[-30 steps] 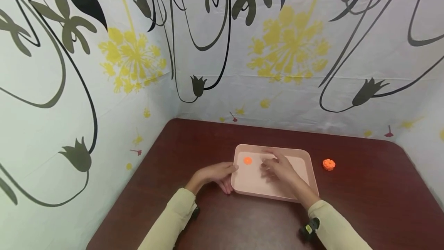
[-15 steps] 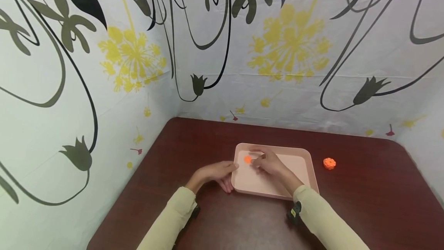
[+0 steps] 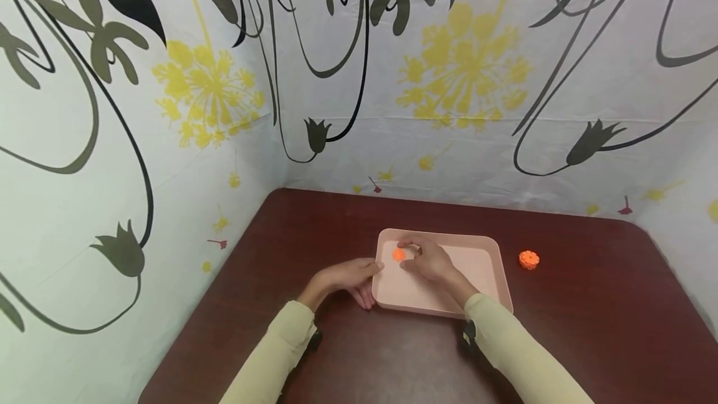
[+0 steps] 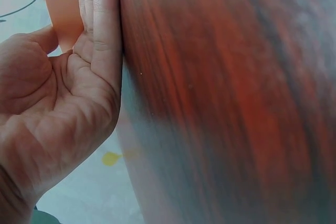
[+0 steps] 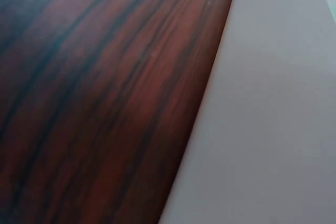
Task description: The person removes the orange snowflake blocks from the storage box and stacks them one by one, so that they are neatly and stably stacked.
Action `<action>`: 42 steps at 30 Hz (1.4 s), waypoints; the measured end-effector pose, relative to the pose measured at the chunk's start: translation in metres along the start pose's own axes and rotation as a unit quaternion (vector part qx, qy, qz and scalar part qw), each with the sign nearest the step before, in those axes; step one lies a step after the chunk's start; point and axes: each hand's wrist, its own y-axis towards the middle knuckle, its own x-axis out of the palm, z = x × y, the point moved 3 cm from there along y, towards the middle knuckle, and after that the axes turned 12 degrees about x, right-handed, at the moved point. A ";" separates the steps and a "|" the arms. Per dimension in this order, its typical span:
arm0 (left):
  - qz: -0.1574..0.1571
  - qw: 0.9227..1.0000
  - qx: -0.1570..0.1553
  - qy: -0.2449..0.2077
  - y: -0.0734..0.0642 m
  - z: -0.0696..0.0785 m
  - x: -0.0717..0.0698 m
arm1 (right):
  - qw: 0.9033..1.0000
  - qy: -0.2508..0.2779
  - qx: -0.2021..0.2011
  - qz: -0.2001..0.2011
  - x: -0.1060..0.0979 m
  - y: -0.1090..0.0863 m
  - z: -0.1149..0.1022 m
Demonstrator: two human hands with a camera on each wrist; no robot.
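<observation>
A shallow pink tray (image 3: 449, 306) lies on the dark wooden table. My left hand (image 3: 350, 276) grips its left end, with the thumb over the rim. From close up in the left wrist view, that left hand (image 4: 63, 93) has the tray's wall (image 4: 62, 9) between thumb and fingers. A flat orange disc (image 3: 399, 254) is in the tray's far left part. My right hand (image 3: 430, 262) is over the tray, its index finger and thumb parted on either side of the disc. Whether they touch it is too small to tell. The right wrist view does not show this hand.
A short pile of scalloped orange discs (image 3: 528, 260) stands on the table (image 3: 589, 304) to the right of the tray. Patterned cloth (image 3: 331, 98) hangs behind the table and along its left side.
My right hand has moved left across the tray to the orange disc, and its finger and thumb now straddle it. The left hand and the tray have stayed in place.
</observation>
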 end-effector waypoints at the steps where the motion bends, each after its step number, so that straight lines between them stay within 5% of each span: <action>1: 0.000 1.000 0.002 -0.001 0.000 0.000 0.000 | 1.000 -0.002 0.002 0.001 0.000 0.000 0.000; 17: 0.000 1.000 -0.006 0.001 0.001 0.003 0.001 | 0.998 -0.042 -0.012 0.034 0.001 0.001 -0.001; 25: -0.001 1.000 -0.001 0.001 0.003 0.003 0.002 | 1.000 -0.004 0.000 -0.011 0.005 0.004 0.002; 32: 0.000 1.000 -0.001 0.001 0.002 0.002 0.000 | 1.000 -0.007 -0.012 0.001 0.008 0.007 -0.004; 42: 0.001 1.000 0.001 -0.003 0.002 -0.001 0.001 | 0.990 -0.110 -0.070 0.050 0.011 0.005 -0.014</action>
